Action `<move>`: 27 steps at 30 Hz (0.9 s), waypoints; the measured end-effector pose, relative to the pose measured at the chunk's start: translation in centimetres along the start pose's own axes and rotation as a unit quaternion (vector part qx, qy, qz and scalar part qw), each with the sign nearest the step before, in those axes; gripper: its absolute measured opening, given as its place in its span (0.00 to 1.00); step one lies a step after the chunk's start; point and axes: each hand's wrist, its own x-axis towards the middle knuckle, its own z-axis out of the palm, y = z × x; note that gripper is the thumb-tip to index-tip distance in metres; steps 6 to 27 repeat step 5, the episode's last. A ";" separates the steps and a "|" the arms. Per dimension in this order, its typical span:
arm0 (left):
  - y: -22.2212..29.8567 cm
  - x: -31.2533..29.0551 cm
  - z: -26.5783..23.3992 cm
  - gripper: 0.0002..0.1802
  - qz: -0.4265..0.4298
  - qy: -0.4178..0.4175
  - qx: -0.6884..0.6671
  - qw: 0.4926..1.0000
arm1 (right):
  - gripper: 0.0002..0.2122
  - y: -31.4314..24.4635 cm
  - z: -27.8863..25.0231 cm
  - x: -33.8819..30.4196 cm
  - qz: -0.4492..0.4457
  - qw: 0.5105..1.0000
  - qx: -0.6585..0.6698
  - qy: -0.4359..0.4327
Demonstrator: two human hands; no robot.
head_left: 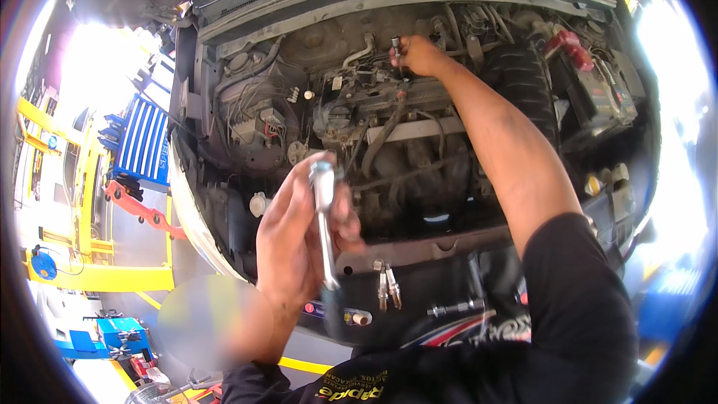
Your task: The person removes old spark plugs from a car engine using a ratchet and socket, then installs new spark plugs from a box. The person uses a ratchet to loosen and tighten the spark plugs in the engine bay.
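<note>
A chrome ratchet [324, 198] is gripped in my left hand [288, 228], raised over the front edge of the engine bay. Its head points up and its dark handle end is smeared by motion. My right arm reaches across to the back of the engine [419, 97]. There my right hand [422, 57] pinches an upright metal extension bar [396, 46] above the engine top; its lower end is hard to make out. On the dark cover at the front lie two spark plugs [389, 288], side by side.
Another metal extension with a socket [456, 307] lies right of the plugs. A battery [598, 97] with a red terminal cover stands at the right, beside a ribbed black air duct [521, 78]. Left of the car are a blue tool cabinet [142, 138] and a yellow lift frame [112, 278].
</note>
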 end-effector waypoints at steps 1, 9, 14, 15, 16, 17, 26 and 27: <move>0.8 1.7 -0.1 0.25 -0.028 -0.027 0.033 0.999 | 0.11 0.0 -0.2 -0.3 0.000 1.000 0.007 -0.026; 3.6 11.9 0.7 0.25 -0.022 -0.101 0.281 0.954 | 0.13 -1.5 -1.7 -0.5 -0.013 0.994 -0.035 -0.101; 3.6 11.9 0.7 0.25 -0.022 -0.101 0.281 0.954 | 0.13 -1.5 -1.7 -0.5 -0.013 0.994 -0.035 -0.101; 3.6 11.9 0.7 0.25 -0.022 -0.101 0.281 0.954 | 0.13 -1.5 -1.7 -0.5 -0.013 0.994 -0.035 -0.101; 3.6 11.9 0.7 0.25 -0.022 -0.101 0.281 0.954 | 0.13 -1.5 -1.7 -0.5 -0.013 0.994 -0.035 -0.101; 3.6 11.9 0.7 0.25 -0.022 -0.101 0.281 0.954 | 0.13 -1.5 -1.7 -0.5 -0.013 0.994 -0.035 -0.101; 3.6 11.9 0.7 0.25 -0.022 -0.101 0.281 0.954 | 0.13 -1.5 -1.7 -0.5 -0.013 0.994 -0.035 -0.101; 3.6 11.9 0.7 0.25 -0.022 -0.101 0.281 0.954 | 0.13 -1.5 -1.7 -0.5 -0.013 0.994 -0.035 -0.101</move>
